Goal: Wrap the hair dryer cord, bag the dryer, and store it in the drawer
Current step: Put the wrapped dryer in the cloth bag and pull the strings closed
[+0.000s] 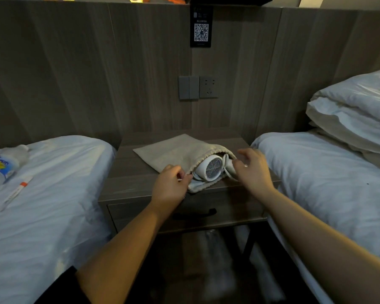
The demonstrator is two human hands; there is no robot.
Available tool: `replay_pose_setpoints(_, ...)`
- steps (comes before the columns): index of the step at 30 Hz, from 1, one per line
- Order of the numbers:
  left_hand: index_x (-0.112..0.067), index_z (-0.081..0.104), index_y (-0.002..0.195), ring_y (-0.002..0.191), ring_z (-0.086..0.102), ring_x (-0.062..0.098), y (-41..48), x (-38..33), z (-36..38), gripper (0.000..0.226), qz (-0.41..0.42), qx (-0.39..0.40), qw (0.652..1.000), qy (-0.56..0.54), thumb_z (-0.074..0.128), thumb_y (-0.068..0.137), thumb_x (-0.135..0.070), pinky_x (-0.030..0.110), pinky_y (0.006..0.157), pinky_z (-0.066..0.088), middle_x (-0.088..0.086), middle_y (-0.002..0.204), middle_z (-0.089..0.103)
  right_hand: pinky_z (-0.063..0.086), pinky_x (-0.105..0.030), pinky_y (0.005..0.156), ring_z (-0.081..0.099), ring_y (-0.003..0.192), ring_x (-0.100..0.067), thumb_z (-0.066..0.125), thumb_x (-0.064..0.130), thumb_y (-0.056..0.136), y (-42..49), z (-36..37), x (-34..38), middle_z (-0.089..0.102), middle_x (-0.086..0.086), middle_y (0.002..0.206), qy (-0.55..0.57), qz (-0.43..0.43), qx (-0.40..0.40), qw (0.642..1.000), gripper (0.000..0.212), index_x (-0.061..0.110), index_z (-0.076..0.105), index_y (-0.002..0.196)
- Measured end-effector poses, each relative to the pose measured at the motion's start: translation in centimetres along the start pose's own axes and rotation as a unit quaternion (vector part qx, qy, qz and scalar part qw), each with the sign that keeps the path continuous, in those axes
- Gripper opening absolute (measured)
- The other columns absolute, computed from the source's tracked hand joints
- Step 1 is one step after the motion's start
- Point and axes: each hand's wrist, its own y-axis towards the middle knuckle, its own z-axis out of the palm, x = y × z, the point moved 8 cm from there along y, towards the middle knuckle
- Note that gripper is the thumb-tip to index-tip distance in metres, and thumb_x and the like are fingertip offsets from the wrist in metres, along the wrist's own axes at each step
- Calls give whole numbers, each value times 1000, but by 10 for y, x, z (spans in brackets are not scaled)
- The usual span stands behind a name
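Note:
A white hair dryer (211, 167) lies partly inside a beige drawstring bag (178, 153) on the nightstand (127, 185), its grille end sticking out of the bag's mouth. Its white cord (225, 166) loops beside the body. My left hand (171, 187) pinches the bag's mouth edge at the left. My right hand (253, 170) holds the dryer's handle end at the right side of the opening. Below the top, the drawer (140, 212) with a dark handle (194, 213) is closed.
A bed (44, 216) on the left carries a plastic water bottle (3, 164) and a pen (17, 191). Another bed (329, 185) with stacked pillows (355, 115) flanks the right. Wall switches and a socket (199, 87) sit behind the nightstand.

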Motion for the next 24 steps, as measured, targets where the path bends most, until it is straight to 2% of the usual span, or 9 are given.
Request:
replay_pose_setpoints(4,-8,52,78,76,51,21,2,-2,7,22,-17,3,1000,25,59,89,-25,28,67,36,7,88,52,31,-32,106,42,130,-28,49,40,92,23,20,-40,42,-12,142,21,99,171,980,50,16,45,136)
replay_pose_setpoints(7,-9,51,76,82,56,24,6,3,10,22,-58,3,998,-16,58,90,-24,29,67,39,15,88,61,33,-26,99,49,117,-19,49,28,95,16,32,-37,49,-2,129,85,110,242,960,45,10,45,136)
replay_pose_setpoints(9,-8,52,79,77,55,20,8,4,11,20,-64,12,997,-30,57,91,-24,27,59,36,12,85,61,39,-34,104,55,114,-22,60,25,88,13,37,-37,55,-6,131,162,130,259,943,49,9,48,133)
replay_pose_setpoints(11,-9,54,83,68,51,12,11,6,9,18,-71,21,996,-46,55,92,-24,21,52,34,5,80,59,44,-40,102,58,115,-26,74,27,69,11,43,-44,57,-16,132,229,147,265,925,72,8,47,134)
replay_pose_setpoints(13,-12,55,83,65,50,8,15,12,4,16,-87,18,995,-51,57,91,-25,21,53,35,0,74,56,48,-36,95,59,113,-27,76,17,64,3,44,-42,58,-19,130,259,135,281,914,80,5,44,136)
replay_pose_setpoints(15,-13,56,82,71,55,16,20,20,-1,14,-101,12,993,-53,60,89,-25,26,59,39,3,76,60,47,-37,97,58,111,-26,75,2,69,-6,43,-41,57,-19,129,270,117,296,909,80,6,39,139)
replay_pose_setpoints(17,-16,58,95,88,61,21,21,20,-1,13,-95,26,992,-75,61,87,-26,29,76,48,7,95,64,45,-42,100,60,105,-25,76,0,64,-15,42,-42,60,-17,123,269,99,316,904,87,12,35,141)
replay_pose_setpoints(20,-20,43,134,126,43,16,16,-4,7,58,-8,85,995,-47,66,83,-36,32,104,36,2,138,46,49,-39,94,64,93,-17,76,0,60,-23,44,-44,64,-10,111,257,69,334,905,93,17,33,140)
replay_pose_setpoints(24,-29,6,149,146,5,16,9,-26,25,117,75,160,980,87,78,61,-55,35,116,12,-4,159,3,50,-36,92,64,93,-16,79,-4,65,-24,42,-44,66,-3,104,210,45,288,933,86,9,38,139)
